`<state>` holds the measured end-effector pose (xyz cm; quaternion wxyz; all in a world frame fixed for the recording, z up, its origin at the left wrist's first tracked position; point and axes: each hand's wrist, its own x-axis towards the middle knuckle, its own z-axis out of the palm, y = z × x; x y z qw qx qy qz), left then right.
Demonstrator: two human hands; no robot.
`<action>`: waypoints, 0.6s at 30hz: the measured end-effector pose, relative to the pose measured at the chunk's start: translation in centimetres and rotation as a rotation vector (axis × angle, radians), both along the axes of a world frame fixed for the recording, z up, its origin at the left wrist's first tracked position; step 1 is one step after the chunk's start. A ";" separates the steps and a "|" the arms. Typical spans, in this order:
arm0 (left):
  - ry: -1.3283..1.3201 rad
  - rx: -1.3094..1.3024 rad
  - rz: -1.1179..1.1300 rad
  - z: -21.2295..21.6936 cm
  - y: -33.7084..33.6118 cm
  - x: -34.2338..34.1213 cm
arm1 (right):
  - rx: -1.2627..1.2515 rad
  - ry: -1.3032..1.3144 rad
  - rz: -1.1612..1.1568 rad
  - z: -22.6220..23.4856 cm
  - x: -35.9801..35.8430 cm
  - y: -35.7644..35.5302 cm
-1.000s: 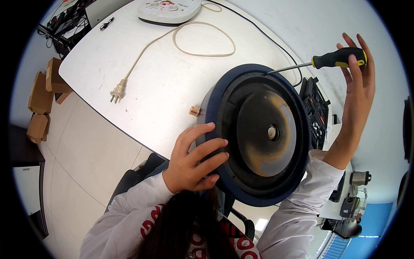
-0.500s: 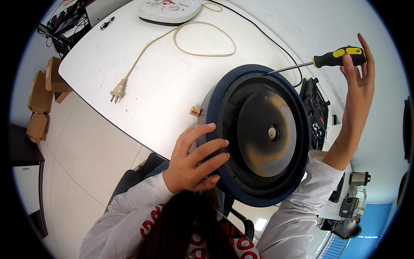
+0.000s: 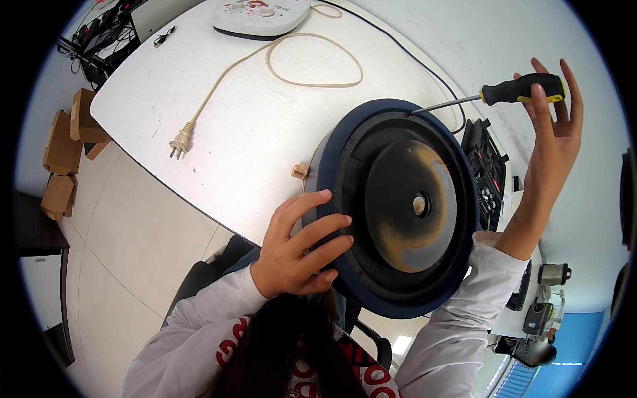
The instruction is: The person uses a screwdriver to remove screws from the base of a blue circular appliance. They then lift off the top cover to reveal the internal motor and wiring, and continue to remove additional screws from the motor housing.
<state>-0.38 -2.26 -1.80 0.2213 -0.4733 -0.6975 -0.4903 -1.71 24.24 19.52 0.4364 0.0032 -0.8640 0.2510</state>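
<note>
A round cooker body (image 3: 458,169) with a dark blue rim stands tilted on the table's near edge, its hollow facing me. Inside lies a dark, scorched heating plate (image 3: 398,205) with a hole at its centre. My left hand (image 3: 292,255) grips the lower left rim, fingers spread over the edge. Between the thumb and fingers of my right hand (image 3: 557,136) is the black-and-yellow handle of a screwdriver (image 3: 521,89). Its shaft reaches left to the upper rim; the tip meets the dark inner edge, and any screw there is too small to make out.
A small tan block (image 3: 300,171) sticks out beside the cooker's left side. Across the white table (image 3: 232,139) runs a beige power cord (image 3: 219,86) with a plug, near a white appliance part (image 3: 259,20) with knobs. An open tool case (image 3: 484,172) lies behind the cooker, at right.
The screwdriver handle has turned in my right hand, and its yellow patches now face lower. My right fingers have shifted around it. My left hand and the cooker body stay put.
</note>
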 end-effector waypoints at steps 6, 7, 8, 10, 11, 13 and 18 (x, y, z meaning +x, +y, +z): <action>0.002 0.001 -0.009 -0.1 0.0 0.0 | -0.037 0.071 0.088 -0.1 -0.1 0.9; 0.001 0.000 -0.008 -0.2 0.0 0.0 | -0.012 0.050 0.007 -0.1 -0.1 0.7; 0.001 -0.002 -0.006 -0.2 -0.1 0.0 | 0.013 0.029 -0.073 0.0 0.0 0.4; -0.001 -0.005 -0.002 -0.1 -0.1 0.0 | 0.029 0.026 -0.136 0.1 0.1 0.3; -0.002 -0.006 -0.004 -0.1 -0.1 0.0 | 0.020 0.044 -0.119 0.1 0.2 0.5; 0.001 -0.002 -0.008 -0.1 0.0 0.0 | -0.005 0.065 -0.076 0.1 0.3 0.3; 0.002 0.000 -0.017 -0.1 0.0 0.0 | -0.034 0.080 0.119 0.0 0.0 0.7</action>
